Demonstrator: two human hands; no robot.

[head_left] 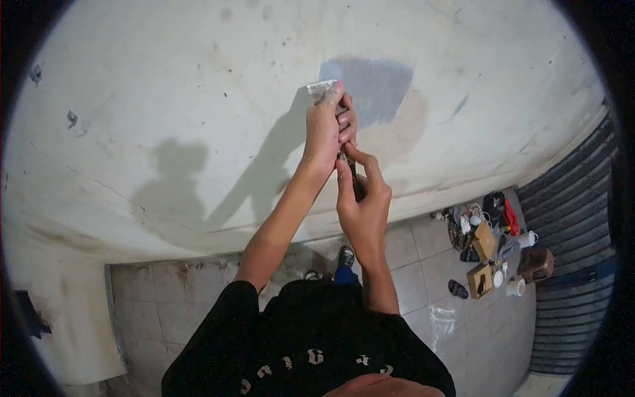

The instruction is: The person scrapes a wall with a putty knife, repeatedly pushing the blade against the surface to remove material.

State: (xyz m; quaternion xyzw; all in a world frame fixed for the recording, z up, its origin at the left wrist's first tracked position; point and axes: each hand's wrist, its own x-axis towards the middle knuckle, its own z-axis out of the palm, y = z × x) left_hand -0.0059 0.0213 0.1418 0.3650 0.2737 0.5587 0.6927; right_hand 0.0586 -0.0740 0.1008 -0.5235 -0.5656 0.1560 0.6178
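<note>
My left hand (331, 129) is closed around a putty knife, its blade (321, 90) whitish with residue and pointing up along the wall. Just below, my right hand (364, 195) pinches the dark, stained handle (350, 161) between thumb and fingers, right at the heel of my left hand. Part of the handle is hidden behind the hands. Behind the blade, a grey patch of filler (372, 89) shows on the off-white wall (258, 59). A faint pinkish-beige area (400, 135) borders that patch on its lower right.
On the tiled floor (410, 298) to the right lie open cardboard boxes (481, 280), a brown container (535, 264), white tubs (516, 286), a red cloth (510, 217) and a dark sandal (457, 288). A slatted metal shutter (572, 231) stands beyond them. Thin cracks run across the wall's left side.
</note>
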